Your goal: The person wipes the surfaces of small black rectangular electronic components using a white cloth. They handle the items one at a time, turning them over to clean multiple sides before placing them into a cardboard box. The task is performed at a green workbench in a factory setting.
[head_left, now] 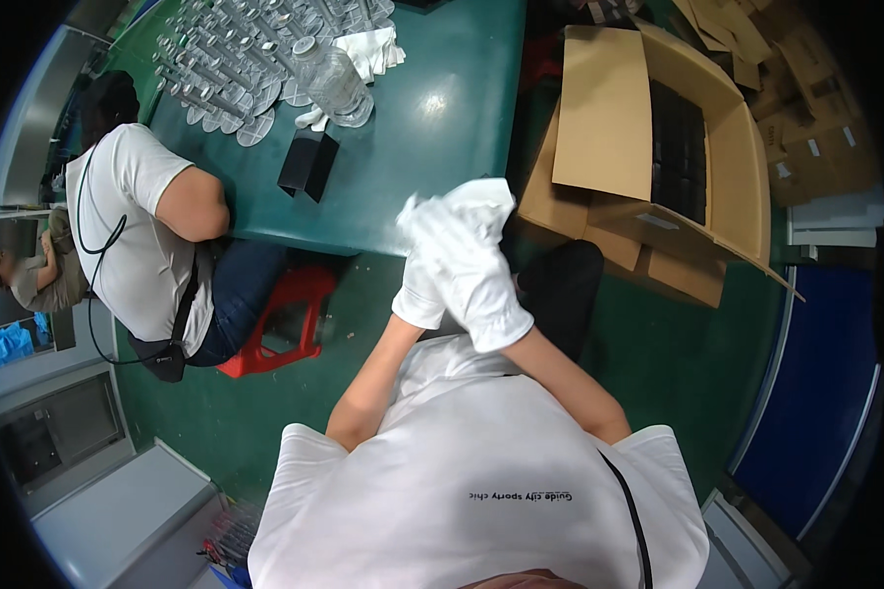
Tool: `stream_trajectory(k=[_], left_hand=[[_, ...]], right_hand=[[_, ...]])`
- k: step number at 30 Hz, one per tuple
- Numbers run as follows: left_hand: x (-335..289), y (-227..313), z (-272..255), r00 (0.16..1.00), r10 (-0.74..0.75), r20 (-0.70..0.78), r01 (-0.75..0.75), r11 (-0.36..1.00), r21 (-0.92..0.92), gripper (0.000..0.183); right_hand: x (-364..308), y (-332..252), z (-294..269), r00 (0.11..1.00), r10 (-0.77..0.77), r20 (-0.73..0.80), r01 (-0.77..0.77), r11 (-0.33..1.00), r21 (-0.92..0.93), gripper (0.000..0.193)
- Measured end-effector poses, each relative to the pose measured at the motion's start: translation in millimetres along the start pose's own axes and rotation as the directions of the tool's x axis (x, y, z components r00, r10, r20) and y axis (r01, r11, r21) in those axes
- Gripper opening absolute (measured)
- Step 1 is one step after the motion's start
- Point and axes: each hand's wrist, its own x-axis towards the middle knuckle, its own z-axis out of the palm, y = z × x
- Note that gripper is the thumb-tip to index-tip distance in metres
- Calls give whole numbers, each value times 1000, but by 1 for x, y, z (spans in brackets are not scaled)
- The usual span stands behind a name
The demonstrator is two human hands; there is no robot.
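Note:
Both my hands wear white gloves and meet at the near edge of the green table. My right hand (476, 294) lies across the front and is closed around a bunched white cloth (489, 194). Behind it, my left hand (420, 290) is mostly covered and looks closed. Whatever it grips is hidden by the cloth and the right glove. Motion blurs the fingers of both. Nearest to them on the tabletop is a small black box (308, 165). A clear lidded jar (332, 83) stands beyond that box.
Many metal rods on round clear bases (221, 74) crowd the far left of the table (442, 147). White cloths (371, 51) lie by the jar. An open carton (599, 118) with black boxes (678, 147) stands right. A co-worker (133, 216) sits left on a red stool (290, 319).

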Motion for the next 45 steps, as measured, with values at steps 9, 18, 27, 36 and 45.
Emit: stream_trajectory(k=[9, 18, 27, 36, 45], left_hand=[[-2, 7, -16, 941, -254, 224, 257, 966, 19, 21], [-1, 16, -8, 777, -561, 285, 616, 589, -522, 35], [-19, -4, 6, 984, -171, 40, 164, 977, 135, 40], [-10, 21, -2, 879, -476, 28, 344, 591, -729, 38], [45, -42, -77, 683, -629, -372, 241, 674, -698, 34]], right_hand=[[-30, 42, -63, 983, 180, 36, -184, 970, 159, 32], [40, 68, -25, 958, -104, -268, 44, 975, -220, 33], [26, 4, 21, 997, -69, 38, 70, 997, -33, 47], [-41, 26, -27, 935, 49, 351, -268, 746, 610, 39], [-116, 80, -37, 624, 742, 245, -561, 208, 801, 52]])
